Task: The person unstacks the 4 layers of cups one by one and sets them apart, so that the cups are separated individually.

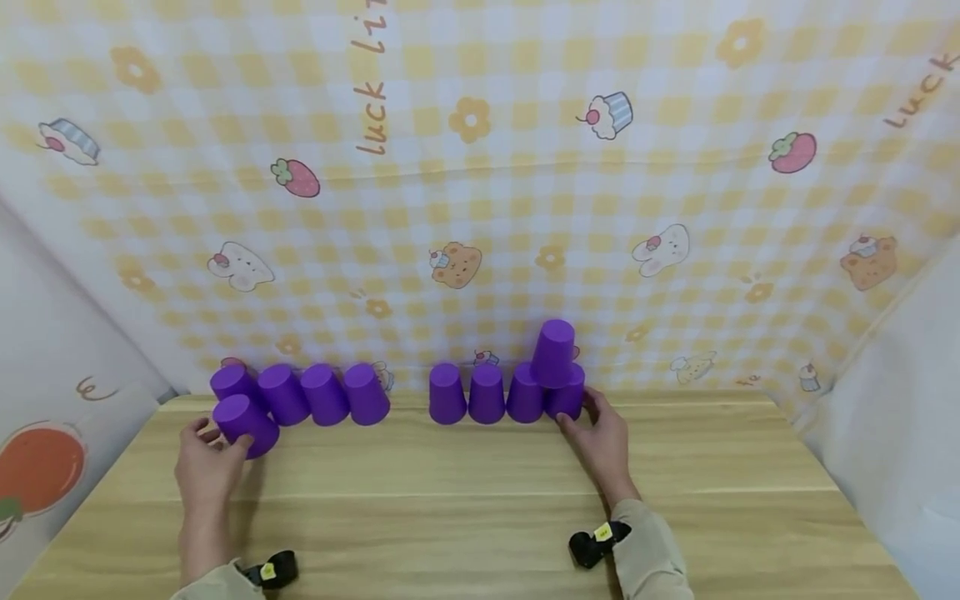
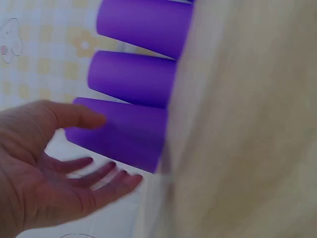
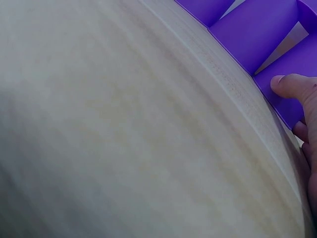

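Observation:
Upside-down purple cups stand along the far edge of a wooden table (image 1: 480,500). On the left is a row of several cups (image 1: 324,393), with one more cup (image 1: 243,423) in front of it. My left hand (image 1: 210,446) is at this front cup (image 2: 124,134), thumb (image 2: 74,114) resting on it and fingers (image 2: 104,173) straight and spread. On the right, another row (image 1: 486,393) carries one cup (image 1: 553,354) on top. My right hand (image 1: 587,417) holds the row's rightmost cup (image 1: 567,402), thumb (image 3: 290,85) pressed against the cup (image 3: 290,62).
A checked yellow cloth with cartoon prints (image 1: 480,208) hangs right behind the cups. A gap of bare wood (image 1: 408,408) separates the two groups. White side walls (image 1: 892,417) close in the table at left and right. Black wrist cameras (image 1: 596,542) sit on both sleeves.

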### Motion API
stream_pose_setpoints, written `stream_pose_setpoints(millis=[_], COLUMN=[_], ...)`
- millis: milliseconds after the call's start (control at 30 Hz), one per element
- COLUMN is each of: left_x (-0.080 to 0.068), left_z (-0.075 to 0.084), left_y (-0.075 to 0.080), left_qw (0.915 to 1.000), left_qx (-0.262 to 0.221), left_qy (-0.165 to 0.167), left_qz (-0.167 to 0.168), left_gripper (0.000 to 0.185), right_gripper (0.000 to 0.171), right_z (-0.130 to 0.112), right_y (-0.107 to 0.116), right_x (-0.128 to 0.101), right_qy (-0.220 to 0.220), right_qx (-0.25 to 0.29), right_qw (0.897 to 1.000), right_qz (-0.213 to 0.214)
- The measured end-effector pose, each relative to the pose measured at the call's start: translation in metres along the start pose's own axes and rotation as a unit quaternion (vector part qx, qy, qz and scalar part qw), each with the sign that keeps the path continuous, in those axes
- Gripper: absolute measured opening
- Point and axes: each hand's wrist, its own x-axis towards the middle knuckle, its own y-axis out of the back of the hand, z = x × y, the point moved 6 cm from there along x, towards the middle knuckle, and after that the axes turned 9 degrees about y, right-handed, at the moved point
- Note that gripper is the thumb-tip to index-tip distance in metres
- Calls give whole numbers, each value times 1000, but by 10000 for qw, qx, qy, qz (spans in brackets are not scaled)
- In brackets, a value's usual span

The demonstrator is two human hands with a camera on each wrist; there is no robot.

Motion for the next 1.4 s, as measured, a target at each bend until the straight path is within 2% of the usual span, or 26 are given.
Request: stream_pose_setpoints(millis=[133,233,400,467,600,733,867,1000,1067,1167,1267,1300,1400], left_x=[-2,-5,-13,-18,-29,-40,-55,-76,-88,-110,-133,-141,-163], left_z=[-3,1,22,28,42,59,84,112,127,146,166,173,193], left_y=[8,18,29,36,47,53,49,30,9,-28,-68,-80,-112], left_qw=[9994,9989,9941,9900,9784,9645,9537,9511,9464,9316,9161,9082,8908], left_qx=[40,-193,-523,-680,-1303,-2034,-2420,-2289,-2192,-1990,-1482,-1271,-704], left_qy=[330,311,63,21,-86,-283,-839,-1690,-2206,-3028,-3712,-3955,-4368], left_qz=[32,305,944,1239,1600,1663,1575,1201,868,292,-313,-501,-1030], left_gripper=[69,66,59,57,52,47,42,37,36,37,38,39,40], right_gripper=[54,53,52,51,51,51,52,53,53,53,54,54,54], right_z=[1,1,2,1,0,1,0,0,0,0,0,0,0], right_y=[0,0,3,2,2,0,1,0,2,2,1,0,1], right_x=[1,1,2,2,2,1,2,1,3,4,3,3,1], right_qy=[97,191,253,222,185,184,163,143,154,128,85,34,-45], right_qx=[33,14,-18,-6,-20,17,72,23,-22,-54,-45,-33,23], right_qw=[9999,9998,9995,9996,9997,9998,9998,9999,9999,9999,9999,10000,10000], right_qz=[18,83,173,148,150,77,7,-2,2,-11,-32,-40,-42])
